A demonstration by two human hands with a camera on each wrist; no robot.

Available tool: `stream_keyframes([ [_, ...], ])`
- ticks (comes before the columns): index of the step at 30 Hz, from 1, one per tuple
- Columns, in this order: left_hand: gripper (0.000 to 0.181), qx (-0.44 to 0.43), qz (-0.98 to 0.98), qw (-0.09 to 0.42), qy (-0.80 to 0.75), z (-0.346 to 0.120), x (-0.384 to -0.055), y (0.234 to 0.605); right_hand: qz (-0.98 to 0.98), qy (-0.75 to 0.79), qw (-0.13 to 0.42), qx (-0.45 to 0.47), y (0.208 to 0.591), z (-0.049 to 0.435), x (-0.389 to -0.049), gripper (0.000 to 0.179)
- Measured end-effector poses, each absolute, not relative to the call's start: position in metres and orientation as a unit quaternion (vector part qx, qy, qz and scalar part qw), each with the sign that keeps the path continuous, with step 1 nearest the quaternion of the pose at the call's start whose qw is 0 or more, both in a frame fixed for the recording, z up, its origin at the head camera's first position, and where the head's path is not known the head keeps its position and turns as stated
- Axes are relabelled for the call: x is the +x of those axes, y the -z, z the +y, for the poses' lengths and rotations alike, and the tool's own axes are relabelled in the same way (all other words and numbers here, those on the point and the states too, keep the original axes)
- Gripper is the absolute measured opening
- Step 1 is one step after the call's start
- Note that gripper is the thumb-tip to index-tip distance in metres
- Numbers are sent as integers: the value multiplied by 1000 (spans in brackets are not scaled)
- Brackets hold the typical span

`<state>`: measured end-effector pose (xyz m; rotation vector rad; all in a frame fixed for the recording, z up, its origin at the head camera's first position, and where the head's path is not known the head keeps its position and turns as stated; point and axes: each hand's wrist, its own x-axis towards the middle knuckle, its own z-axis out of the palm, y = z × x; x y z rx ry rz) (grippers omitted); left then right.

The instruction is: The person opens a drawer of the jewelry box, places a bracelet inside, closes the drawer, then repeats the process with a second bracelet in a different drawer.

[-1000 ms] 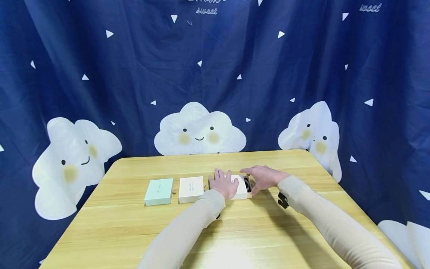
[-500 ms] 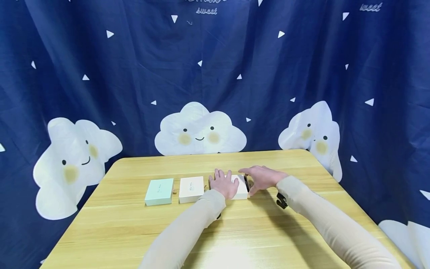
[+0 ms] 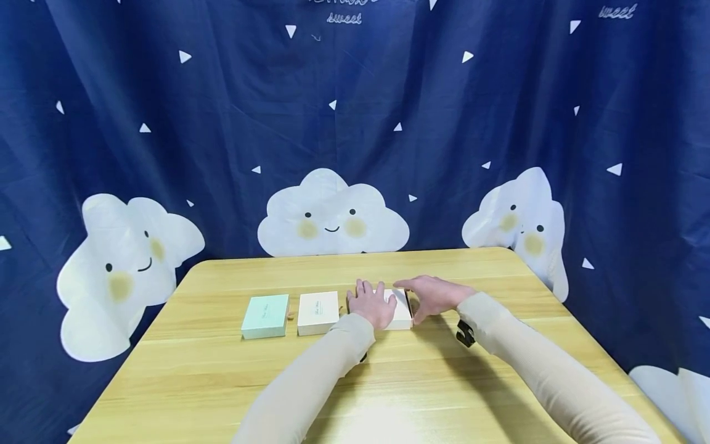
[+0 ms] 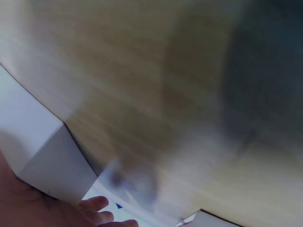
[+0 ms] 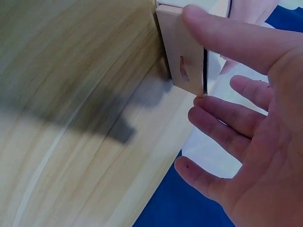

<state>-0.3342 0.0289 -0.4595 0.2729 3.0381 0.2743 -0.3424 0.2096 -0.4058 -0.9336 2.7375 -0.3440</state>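
My left hand [image 3: 373, 308] rests spread on the top of a white drawer-style gift box [image 3: 398, 311], covering its left part. At that box's right end, my right hand [image 3: 438, 295] holds the drawer between thumb and fingers. The right wrist view shows the pale pink drawer front [image 5: 180, 52] with a small ribbon pull [image 5: 183, 70] in it; the thumb lies on its near corner, fingertips at the opposite one. Only a thin dark strip shows between drawer front and sleeve. In the left wrist view the box's white side [image 4: 61, 165] lies beside the hand.
A cream box [image 3: 318, 311] and a mint green box [image 3: 265, 314] stand in a row to the left, ribbon tabs at their right sides. All sit on a wooden table [image 3: 222, 376]. Behind its far edge hangs a blue curtain [image 3: 233, 111] with clouds.
The drawer has slid left into its sleeve under my right hand, so the dark contents seen earlier are now hidden. My left hand has stayed on the box top.
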Motion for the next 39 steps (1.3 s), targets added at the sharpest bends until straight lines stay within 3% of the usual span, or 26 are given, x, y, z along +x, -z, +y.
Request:
stream_keyframes([
  [12, 66, 90, 992, 39, -83, 29, -337, 463, 929, 115, 80, -342, 411, 208, -346, 77],
  [39, 69, 93, 991, 57, -81, 28, -346, 468, 943, 81, 43, -320, 416, 211, -346, 74],
])
